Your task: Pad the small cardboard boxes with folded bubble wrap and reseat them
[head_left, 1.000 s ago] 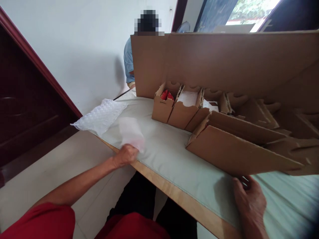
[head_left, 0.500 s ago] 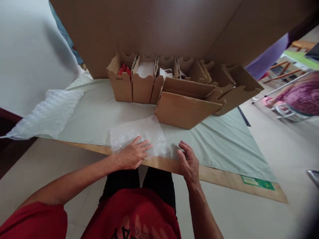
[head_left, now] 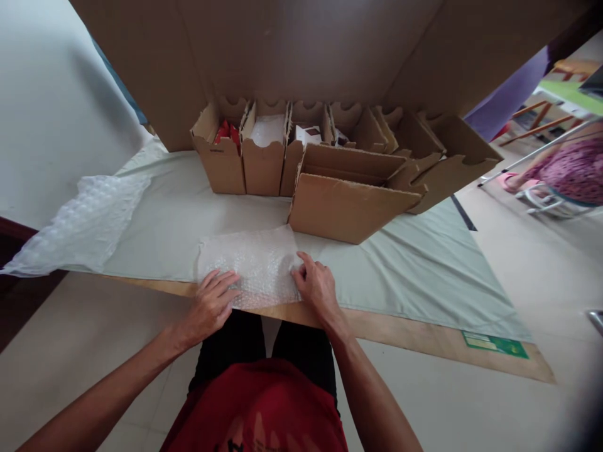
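Note:
A small sheet of bubble wrap (head_left: 254,263) lies flat at the near edge of the table. My left hand (head_left: 210,306) rests on its left part with the fingers stretched out flat. My right hand (head_left: 316,284) is at the sheet's right edge, its fingers curled and pinching that edge. Behind the sheet stands a large open cardboard box (head_left: 348,207) with card dividers; red items (head_left: 225,132) and white wrapped items (head_left: 266,130) sit in its left compartments.
A pale green cloth (head_left: 405,276) covers the wooden table (head_left: 424,336). A bigger pile of bubble wrap (head_left: 80,223) hangs over the table's left end. The box's raised flap (head_left: 292,50) fills the top of the view. A green label (head_left: 494,344) sits at the right.
My view swung from the table's left end to face the box. My left hand brought the sheet in front of me and laid it flat. My right hand came over and pinched its right edge.

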Available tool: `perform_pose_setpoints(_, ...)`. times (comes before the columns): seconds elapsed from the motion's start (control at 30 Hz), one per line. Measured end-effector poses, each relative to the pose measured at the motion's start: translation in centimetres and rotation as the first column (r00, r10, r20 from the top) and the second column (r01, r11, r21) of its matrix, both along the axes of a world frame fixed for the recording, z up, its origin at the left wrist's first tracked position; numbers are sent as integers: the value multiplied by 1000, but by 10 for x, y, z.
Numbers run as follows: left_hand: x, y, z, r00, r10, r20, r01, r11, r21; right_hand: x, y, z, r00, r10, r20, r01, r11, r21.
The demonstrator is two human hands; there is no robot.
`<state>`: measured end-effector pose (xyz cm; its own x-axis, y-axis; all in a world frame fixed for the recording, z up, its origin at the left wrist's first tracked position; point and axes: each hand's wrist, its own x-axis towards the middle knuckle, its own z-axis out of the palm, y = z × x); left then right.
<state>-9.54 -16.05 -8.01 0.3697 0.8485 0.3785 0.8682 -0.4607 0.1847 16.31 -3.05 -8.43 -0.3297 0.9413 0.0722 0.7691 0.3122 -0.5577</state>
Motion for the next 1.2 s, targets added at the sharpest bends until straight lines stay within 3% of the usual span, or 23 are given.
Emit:
perform_pose_setpoints(0.13, -1, 1, 5, 999, 6, 53, -9, 999, 45, 25, -32, 5, 992, -22, -122, 20, 1000, -21)
perform_pose_setpoints(0.33, 23, 17, 6, 976, -125, 180, 128, 992, -7, 93, -72, 13, 951, -142, -274, 99, 981, -164)
perform_pose_setpoints(0.4, 27, 24, 9, 963, -151, 223, 168, 984, -59, 113, -77, 19, 947, -116, -299, 63, 981, -182)
perform_pose_setpoints(0.57, 26, 44, 33, 966, -96, 239, 174, 927, -331, 149, -82, 25, 965, 65, -254, -77, 996, -39)
perform_pose_setpoints(0.67, 27, 56, 49, 978, -19, 206, 120, 864, -488, 147, -76, 19, 958, 142, -251, -158, 987, -43)
perform_pose_setpoints(0.77, 31, 68, 59, 980, 41, 195, 88, 789, -608, 125, -65, 12, 939, 139, -313, -161, 986, -45)
perform_pose_setpoints(0.9, 23, 81, 68, 959, 152, 240, 67, 700, -711, 94, -50, 8, 916, 24, -401, -75, 991, -112)
perform_pose_setpoints(1.07, -3, 79, 67, 858, 339, 385, 74, 661, -747, 84, -41, 1, 826, -188, -532, 136, 981, -135)
perform_pose_setpoints(1.2, -3, 69, 48, 802, 391, 452, 40, 720, -693, 81, -36, -2, 817, -254, -518, 207, 967, -149)
